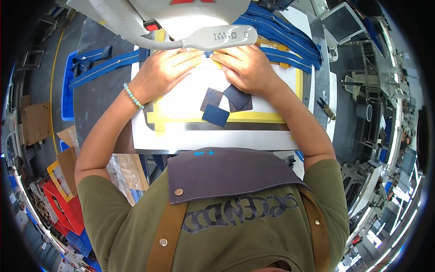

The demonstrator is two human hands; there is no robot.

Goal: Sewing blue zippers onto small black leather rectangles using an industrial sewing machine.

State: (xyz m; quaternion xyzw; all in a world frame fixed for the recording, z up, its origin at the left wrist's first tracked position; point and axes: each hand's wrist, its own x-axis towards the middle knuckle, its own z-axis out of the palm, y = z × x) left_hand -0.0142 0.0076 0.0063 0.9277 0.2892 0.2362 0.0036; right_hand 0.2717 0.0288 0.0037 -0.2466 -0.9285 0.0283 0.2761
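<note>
Both hands meet at the far side of the white work surface (181, 113), under the sewing machine head (195, 16). My left hand (174, 68) has its fingers closed together on a blue zipper strip (108, 68), which trails out to the left. My right hand (244, 68) pinches the same line of zipper, seen again as a blue strip on its right side. A bit of blue shows between the fingertips; the lamp and fingers hide the rest. Nearer to me lie several small dark patches, among them a blue one (215, 115) and a brown one (211, 99).
A grey gooseneck lamp (222, 37) hangs just over my fingers. Many blue zipper strips (281, 29) are heaped at the back right. Yellow tape (258, 117) borders the white surface. Small snips (326, 109) lie at the right edge; a blue bin (68, 86) stands at the left.
</note>
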